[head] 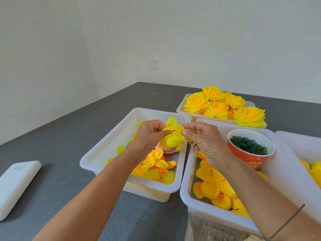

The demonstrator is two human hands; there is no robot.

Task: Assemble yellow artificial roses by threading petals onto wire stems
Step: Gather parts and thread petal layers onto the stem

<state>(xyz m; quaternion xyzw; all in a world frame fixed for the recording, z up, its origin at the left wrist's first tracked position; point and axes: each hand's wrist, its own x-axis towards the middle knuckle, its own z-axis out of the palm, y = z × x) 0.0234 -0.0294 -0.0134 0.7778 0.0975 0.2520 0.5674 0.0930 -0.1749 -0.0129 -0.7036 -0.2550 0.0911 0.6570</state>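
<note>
Yellow petals (172,134) between both pinching hands

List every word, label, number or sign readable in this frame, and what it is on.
White flat device on the table: embossed marking near its top end, too faint to read.
Red paper cup holding green rings: pale printed design low on its side, too blurred to read.
Red and white cup behind the hands: red characters on a white band, too blurred and partly hidden.
Wall socket: no text.

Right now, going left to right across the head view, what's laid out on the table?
White slab → left tub of petals → red cup of green rings → far-right tub.
</note>
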